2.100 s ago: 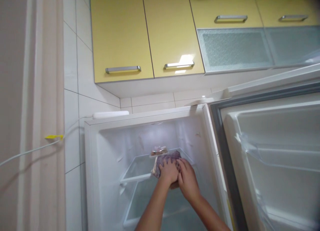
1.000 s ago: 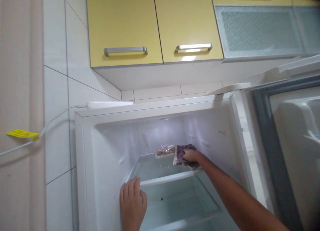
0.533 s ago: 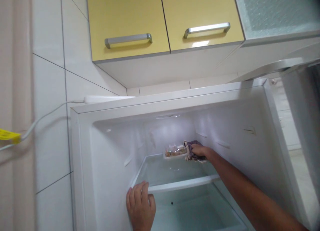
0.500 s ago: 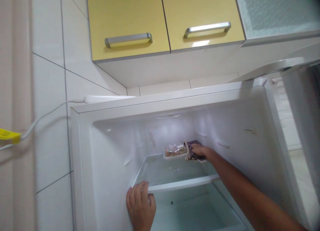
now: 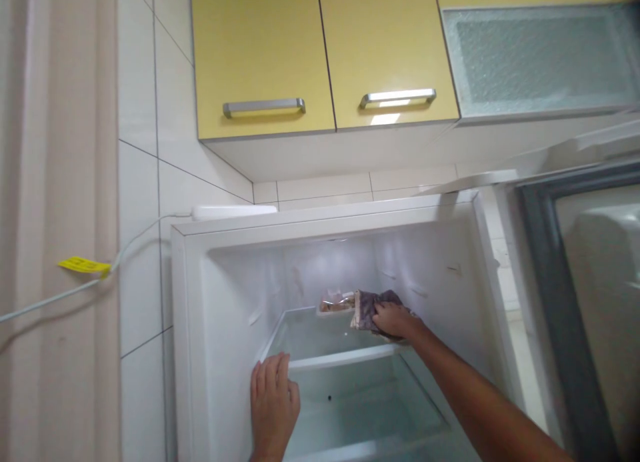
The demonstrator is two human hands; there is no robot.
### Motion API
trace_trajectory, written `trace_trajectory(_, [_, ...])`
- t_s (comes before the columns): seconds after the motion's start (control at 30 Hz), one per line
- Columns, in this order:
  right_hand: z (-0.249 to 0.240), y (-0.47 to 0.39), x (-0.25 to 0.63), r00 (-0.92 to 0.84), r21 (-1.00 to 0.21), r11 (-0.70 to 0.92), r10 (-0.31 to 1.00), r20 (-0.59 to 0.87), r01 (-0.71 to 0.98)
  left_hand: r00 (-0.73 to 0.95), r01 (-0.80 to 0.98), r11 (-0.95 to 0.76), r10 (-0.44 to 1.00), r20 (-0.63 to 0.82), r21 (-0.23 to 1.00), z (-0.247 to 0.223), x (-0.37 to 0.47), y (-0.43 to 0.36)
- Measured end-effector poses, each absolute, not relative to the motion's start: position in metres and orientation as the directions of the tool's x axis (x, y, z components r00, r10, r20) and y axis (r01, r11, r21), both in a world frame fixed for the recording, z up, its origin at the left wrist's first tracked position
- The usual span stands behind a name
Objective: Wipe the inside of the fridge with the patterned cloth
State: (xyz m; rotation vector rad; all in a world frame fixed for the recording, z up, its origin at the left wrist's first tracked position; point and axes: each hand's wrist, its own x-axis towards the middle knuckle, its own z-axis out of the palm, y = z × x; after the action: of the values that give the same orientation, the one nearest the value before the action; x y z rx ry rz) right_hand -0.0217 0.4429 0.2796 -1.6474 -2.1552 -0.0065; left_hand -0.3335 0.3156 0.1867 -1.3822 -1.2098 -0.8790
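Inside the open fridge (image 5: 227, 329), my right hand (image 5: 395, 319) presses a bunched purple-grey cloth (image 5: 367, 309) onto the right part of the upper glass shelf (image 5: 315, 339). Its fingers are closed on the cloth, and the forearm reaches in from the lower right. Just left of the cloth, at the back of the shelf, sits a clear-wrapped food tray (image 5: 333, 305) with brownish contents. My left hand (image 5: 274, 392) has its fingers curled over the shelf's left front corner; the fingertips are partly hidden.
A lower glass shelf (image 5: 360, 409) lies beneath. The fridge door (image 5: 545, 282) stands swung open at the right. Yellow wall cabinets (image 5: 265, 55) hang above. A white cable (image 5: 135, 239) with a yellow tag (image 5: 85, 265) runs along the left wall.
My right hand has drawn the cloth toward the shelf's front edge, and the cloth looks more spread out. My left hand stays at the shelf corner. The view has shifted, showing more of the door.
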Motion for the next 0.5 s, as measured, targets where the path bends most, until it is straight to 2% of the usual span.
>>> trace_trajectory(0.23, [0.274,0.373,-0.018,-0.309,-0.204,0.405,0.871,0.382,0.891,0.202,0.972,0.061,0.264,0.943,-0.226,0.191,-0.331,0.306])
trace_trajectory(0.5, [0.28,0.336,-0.078,-0.57,-0.179,0.653,0.74,0.357,0.736,0.141,0.986,0.051,0.256,0.956,-0.159,0.188,-0.328,0.31])
